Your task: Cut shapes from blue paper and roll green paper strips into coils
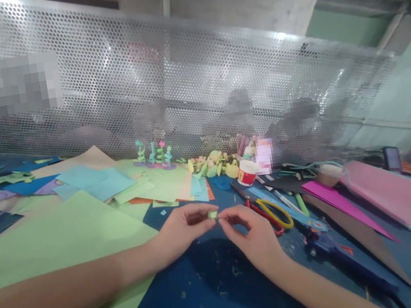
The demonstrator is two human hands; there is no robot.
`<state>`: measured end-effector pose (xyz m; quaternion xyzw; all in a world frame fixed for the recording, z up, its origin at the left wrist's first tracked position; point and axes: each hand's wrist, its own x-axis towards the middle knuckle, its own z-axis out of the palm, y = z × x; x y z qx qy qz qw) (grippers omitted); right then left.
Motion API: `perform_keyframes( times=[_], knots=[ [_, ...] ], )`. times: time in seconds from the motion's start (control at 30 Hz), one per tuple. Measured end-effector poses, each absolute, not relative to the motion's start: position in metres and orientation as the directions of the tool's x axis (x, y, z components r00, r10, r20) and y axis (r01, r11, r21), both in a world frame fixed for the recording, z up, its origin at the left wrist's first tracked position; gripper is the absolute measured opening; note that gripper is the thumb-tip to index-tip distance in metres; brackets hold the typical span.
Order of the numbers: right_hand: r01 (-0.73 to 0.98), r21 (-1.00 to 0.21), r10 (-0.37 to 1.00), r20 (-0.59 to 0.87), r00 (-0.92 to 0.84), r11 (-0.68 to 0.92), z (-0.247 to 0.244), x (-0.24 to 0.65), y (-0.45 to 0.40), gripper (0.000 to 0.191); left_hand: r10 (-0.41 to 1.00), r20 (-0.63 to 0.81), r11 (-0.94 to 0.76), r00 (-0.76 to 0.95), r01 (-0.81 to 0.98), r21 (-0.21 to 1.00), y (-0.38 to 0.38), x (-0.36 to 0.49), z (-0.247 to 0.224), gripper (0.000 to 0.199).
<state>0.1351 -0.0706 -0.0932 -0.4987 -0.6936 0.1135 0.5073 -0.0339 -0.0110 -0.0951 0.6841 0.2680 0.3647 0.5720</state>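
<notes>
Between thumb and fingers, my left hand (186, 227) pinches a small light green paper piece (212, 215) above the blue table (211, 288). Close on its right is my right hand (245, 223), its thumb and forefinger pressed together at the edge of that piece; whether they grip it is too small to tell. A large light green sheet (58, 234) lies under my left forearm. Scissors with red and yellow handles (275, 213) rest just beyond my right hand.
Paper sheets (92, 179) cover the left side. Small paper plants (154, 154), yellow-green paper shapes (212, 163) and a red-and-white cup (247, 172) stand farther back. At right are a dark blue glue gun (334, 253), a magenta sheet (342, 205) and a pink board (402, 193).
</notes>
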Motion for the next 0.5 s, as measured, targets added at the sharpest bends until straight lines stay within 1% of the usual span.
perform_keyframes(
  times=[0.1, 0.17, 0.2, 0.3, 0.37, 0.5],
  knots=[
    [0.540, -0.703, 0.806, 0.588, 0.073, 0.464, -0.0957, 0.1379, -0.0674, 0.010, 0.785, 0.195, -0.225, 0.587, -0.023, 0.974, -0.0106, -0.0339, -0.0936, 0.038],
    [0.535, -0.708, 0.806, 0.587, 0.081, 0.461, -0.0968, 0.1391, -0.0664, 0.010, 0.794, 0.200, -0.230, 0.575, -0.021, 0.973, -0.0119, -0.0339, -0.0916, 0.043],
    [0.538, -0.704, 0.807, 0.586, 0.070, 0.464, -0.0970, 0.1392, -0.0663, 0.009, 0.795, 0.207, -0.235, 0.571, -0.026, 0.972, -0.0125, -0.0339, -0.0908, 0.042],
    [0.561, -0.679, 0.811, 0.584, 0.022, 0.473, -0.0959, 0.1379, -0.0677, 0.008, 0.768, 0.243, -0.271, 0.592, -0.043, 0.962, -0.0135, -0.0339, -0.0897, 0.024],
    [0.579, -0.660, 0.810, 0.586, -0.001, 0.478, -0.0947, 0.1364, -0.0691, 0.008, 0.744, 0.258, -0.292, 0.616, -0.047, 0.955, -0.0134, -0.0338, -0.0901, 0.016],
    [0.596, -0.639, 0.801, 0.598, -0.013, 0.487, -0.0937, 0.1350, -0.0704, 0.008, 0.750, 0.255, -0.299, 0.611, -0.031, 0.954, -0.0132, -0.0340, -0.0906, 0.016]
  ],
)
